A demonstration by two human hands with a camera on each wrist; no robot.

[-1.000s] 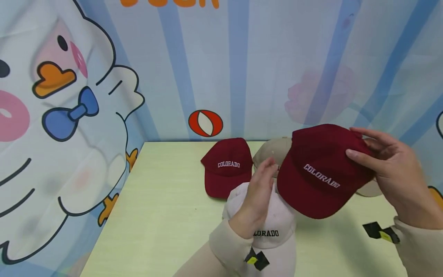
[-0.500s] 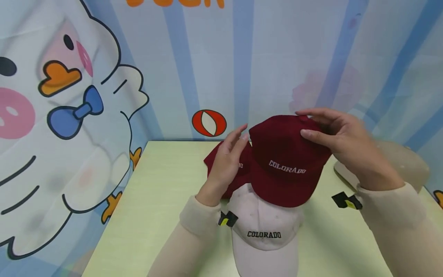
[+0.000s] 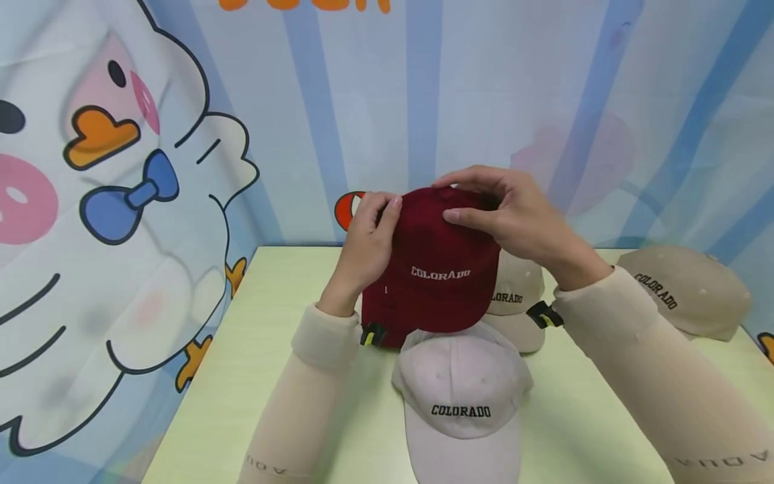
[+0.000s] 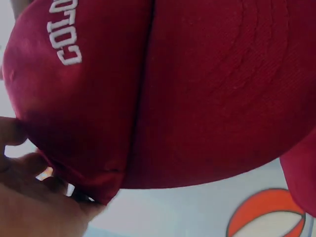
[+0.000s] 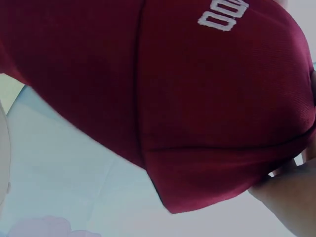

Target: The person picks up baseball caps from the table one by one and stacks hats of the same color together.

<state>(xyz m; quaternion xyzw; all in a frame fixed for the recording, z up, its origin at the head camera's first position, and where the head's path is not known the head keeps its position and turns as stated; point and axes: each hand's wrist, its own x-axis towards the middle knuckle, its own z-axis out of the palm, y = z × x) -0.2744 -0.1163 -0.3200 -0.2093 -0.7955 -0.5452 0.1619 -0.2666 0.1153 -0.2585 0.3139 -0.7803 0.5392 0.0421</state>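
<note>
A dark red baseball cap (image 3: pixel 440 249) with white COLORADO lettering hangs above the table, its brim toward me. My right hand (image 3: pixel 520 218) grips its crown at the upper right, thumb in front. On the left side my left hand (image 3: pixel 365 245) holds the cap's edge, thumb near the front; the left wrist view shows those fingers (image 4: pixel 34 168) at the cap's side. Behind and below it, a second red cap (image 3: pixel 381 326) is mostly hidden. In front lies a white cap (image 3: pixel 462 383) with black lettering.
A beige cap (image 3: pixel 523 299) sits behind the held cap, partly covered. Another beige cap (image 3: pixel 689 289) lies at the far right, tilted. The pale yellow table (image 3: pixel 242 376) ends at a printed cloth backdrop (image 3: pixel 363 101) behind and to the left.
My right hand has carried the red cap leftward, from over the right side to above the other red cap. My left hand has moved up and left and now holds the carried cap's side.
</note>
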